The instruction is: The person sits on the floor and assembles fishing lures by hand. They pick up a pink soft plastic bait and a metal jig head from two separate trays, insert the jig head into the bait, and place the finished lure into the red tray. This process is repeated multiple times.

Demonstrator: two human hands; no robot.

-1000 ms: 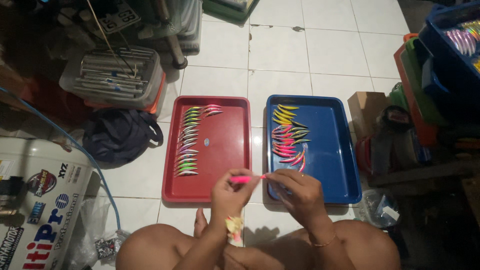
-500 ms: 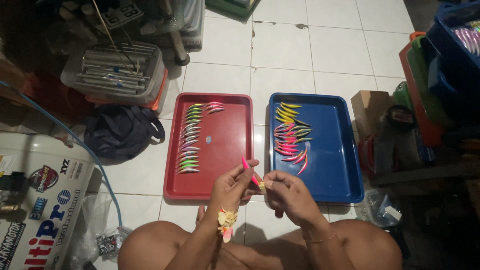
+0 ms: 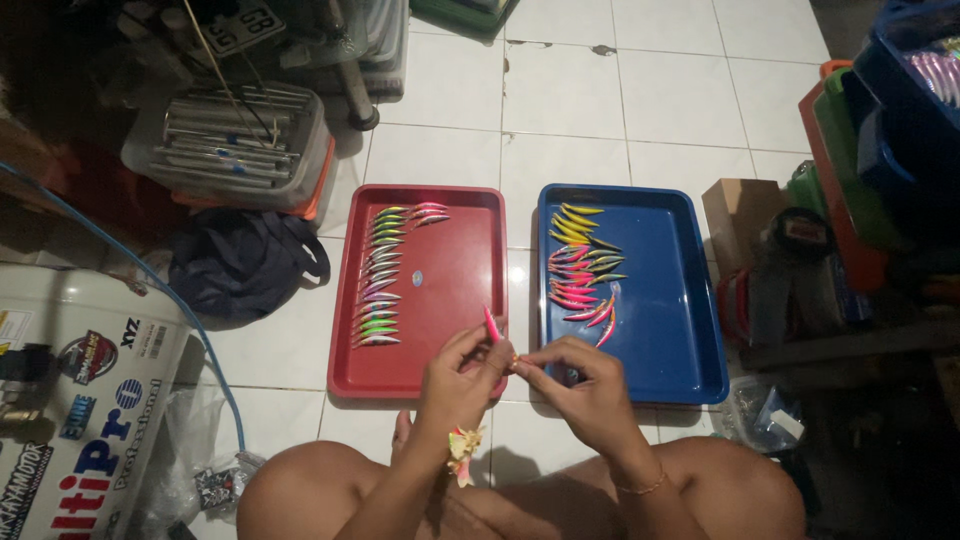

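Hands meet low in the frame above a white tiled floor [image 3: 560, 90], where a seated person's bare knees are cut off by the bottom edge. The left hand [image 3: 455, 385] has its fingers clamped on a slim pink lure [image 3: 491, 327], which stands nearly upright over the gap between two trays; its lower end is hidden behind the fingers. The right hand [image 3: 580, 380] pinches its fingers together on something small and orange-yellow at the lure's base, too tiny to make out.

Behind the hands lie a red tray [image 3: 450, 300], carrying a column of green and silvery lures down its left side, and a blue tray [image 3: 670, 290], holding yellow, dark and pink lures bunched at its left.

At lower left a large white bag [image 3: 80, 400], partly cut off by the frame, bears a round emblem and bold blue, red and black lettering. A clear bin of grey rods [image 3: 235, 145] sits at upper left, with a white plate with dark characters tilted behind it. A dark cloth bag [image 3: 240, 265] slumps beside the red tray. At right, a brown cardboard box [image 3: 735, 215] stands near stacked blue, green and orange tubs, much of that side lost in shadow.
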